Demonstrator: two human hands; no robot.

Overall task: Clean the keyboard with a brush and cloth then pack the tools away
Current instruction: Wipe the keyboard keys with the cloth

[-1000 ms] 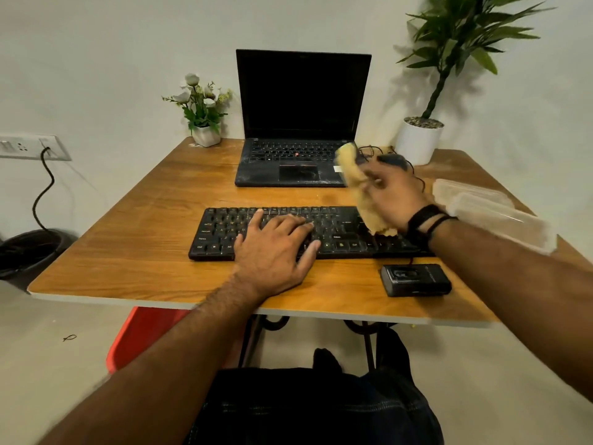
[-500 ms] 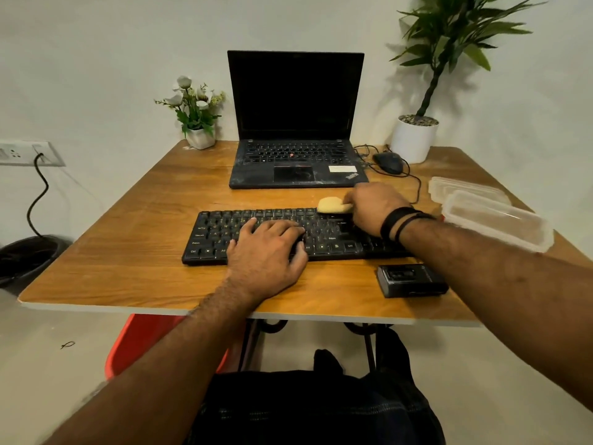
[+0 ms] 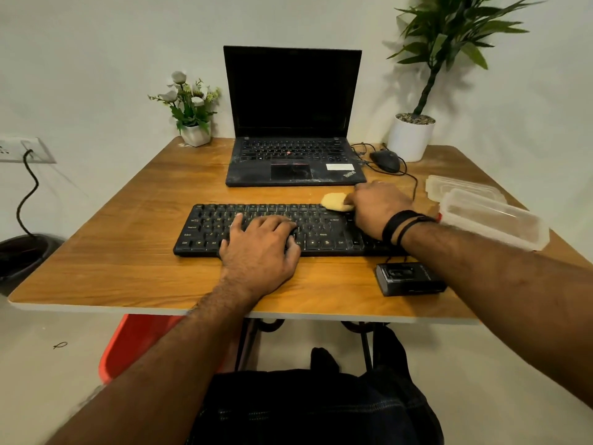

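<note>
A black keyboard [image 3: 205, 226] lies across the middle of the wooden table [image 3: 128, 268]. My left hand [image 3: 260, 248] rests flat on its centre keys, fingers spread and straight. My right hand [image 3: 375, 207] grips a bunched yellow cloth [image 3: 333, 201] and holds it against the keyboard's far right corner; only the cloth's left end shows past my fingers. No brush is visible.
An open black laptop [image 3: 292, 123] stands behind the keyboard, with a wired mouse [image 3: 385, 160] to its right. A clear plastic box [image 3: 494, 220] and its lid [image 3: 462, 187] sit at the right edge. A small black device [image 3: 410, 279] lies front right. Two potted plants flank the back.
My right hand came down from above the table with the cloth and now holds it bunched on the keyboard's upper right edge. The left hand stayed on the keys.
</note>
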